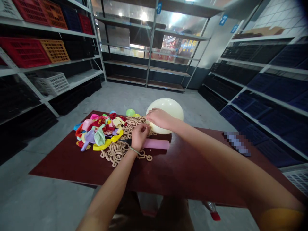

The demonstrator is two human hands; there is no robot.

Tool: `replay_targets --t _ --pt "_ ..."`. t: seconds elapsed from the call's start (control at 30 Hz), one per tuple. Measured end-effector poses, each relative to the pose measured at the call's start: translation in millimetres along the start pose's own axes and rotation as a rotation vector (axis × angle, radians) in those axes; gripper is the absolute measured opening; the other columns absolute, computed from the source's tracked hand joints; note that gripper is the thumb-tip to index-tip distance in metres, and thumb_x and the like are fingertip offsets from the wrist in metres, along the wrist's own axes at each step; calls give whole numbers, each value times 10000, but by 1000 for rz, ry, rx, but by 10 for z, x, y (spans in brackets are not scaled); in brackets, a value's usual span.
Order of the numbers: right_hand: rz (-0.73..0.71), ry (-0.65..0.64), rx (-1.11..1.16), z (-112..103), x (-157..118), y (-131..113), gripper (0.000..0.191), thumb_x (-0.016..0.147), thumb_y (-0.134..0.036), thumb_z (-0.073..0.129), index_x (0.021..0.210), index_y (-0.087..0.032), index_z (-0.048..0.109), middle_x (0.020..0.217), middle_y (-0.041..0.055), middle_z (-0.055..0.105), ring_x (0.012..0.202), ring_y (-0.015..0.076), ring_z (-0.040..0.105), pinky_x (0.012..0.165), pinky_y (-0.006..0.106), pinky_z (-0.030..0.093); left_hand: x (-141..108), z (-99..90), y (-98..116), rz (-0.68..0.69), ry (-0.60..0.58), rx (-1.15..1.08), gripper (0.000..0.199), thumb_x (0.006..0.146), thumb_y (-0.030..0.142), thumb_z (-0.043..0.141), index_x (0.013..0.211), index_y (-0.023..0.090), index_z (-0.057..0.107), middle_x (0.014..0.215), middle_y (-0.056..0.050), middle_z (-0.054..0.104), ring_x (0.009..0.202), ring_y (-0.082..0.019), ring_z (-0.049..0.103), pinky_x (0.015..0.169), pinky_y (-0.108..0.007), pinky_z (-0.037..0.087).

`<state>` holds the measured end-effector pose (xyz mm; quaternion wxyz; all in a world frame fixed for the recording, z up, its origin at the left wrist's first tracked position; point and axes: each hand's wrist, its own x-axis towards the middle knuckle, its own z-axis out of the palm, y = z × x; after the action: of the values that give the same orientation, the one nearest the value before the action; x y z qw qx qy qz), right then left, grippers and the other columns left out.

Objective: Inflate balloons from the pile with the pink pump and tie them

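One inflated cream balloon (175, 110) is above the bench (192, 173), the right hand (156, 117) holding its left end in its grip; the left hand (139, 134) is close by that end, but I cannot tell whether its grip pinches anything. Left of the balloon lie tangled beige strands (117, 154) and limp coloured balloons (99, 137), and on its near side a pink cylinder (157, 144).

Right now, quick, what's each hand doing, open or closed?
Left hand: curled beside the pale balloon; whether it holds anything can't be told.
Right hand: bent over the balloon's left side; its grip can't be told.
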<state>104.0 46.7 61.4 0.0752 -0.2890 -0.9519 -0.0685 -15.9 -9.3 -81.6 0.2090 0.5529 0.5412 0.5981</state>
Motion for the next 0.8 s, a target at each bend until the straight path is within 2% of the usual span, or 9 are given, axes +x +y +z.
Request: replay_targets --t 0.1,0.23,0.37,0.5,0.63,0.7,0.8 --pt "-96 -57 -48 -55 -38 -56 192 887 -100 515 963 -155 682 925 89 662 846 186 524 731 324 345 26 19 -32 -221 -29 -205 227 827 403 650 824 179 686 700 -19 680 639 -155 634 637 -258 505" --pt "40 -116 -154 -83 -139 -214 240 941 -140 434 1097 -137 616 934 107 647 718 169 524 599 314 274 82 26 -34 -437 -40 -503 258 736 404 718 772 160 643 668 -8 658 576 -135 613 605 -264 526" --pt "52 -105 -179 -6 -288 -291 246 947 -158 447 1142 -179 595 947 94 634 686 154 519 568 309 225 104 10 16 -574 -20 -627 262 666 354 778 719 157 613 651 5 644 559 -118 603 595 -258 538" --pt "42 -49 -119 86 -441 -241 230 914 -114 458 997 -187 660 997 85 613 821 183 521 600 306 275 96 6 60 -619 -11 -683 269 641 342 799 727 156 625 676 -1 652 581 -125 623 615 -270 552" --pt "53 45 -121 188 -557 -197 256 898 -72 439 939 -138 683 1012 114 591 897 209 490 737 332 369 87 9 96 -587 24 -705 281 637 356 797 730 159 620 695 -4 652 620 -126 633 652 -266 552" --pt "67 97 -162 256 -610 -214 223 924 -132 458 981 -116 674 1047 135 576 928 230 478 784 351 379 81 13 99 -555 38 -685 268 655 355 780 735 157 618 703 -3 649 624 -117 623 657 -257 542" --pt "94 144 -227 387 -677 -272 261 942 -327 529 1023 -112 654 1082 152 563 946 264 457 794 377 379 68 20 75 -472 53 -566 228 706 351 734 756 152 635 708 -4 647 619 -112 607 649 -249 520"
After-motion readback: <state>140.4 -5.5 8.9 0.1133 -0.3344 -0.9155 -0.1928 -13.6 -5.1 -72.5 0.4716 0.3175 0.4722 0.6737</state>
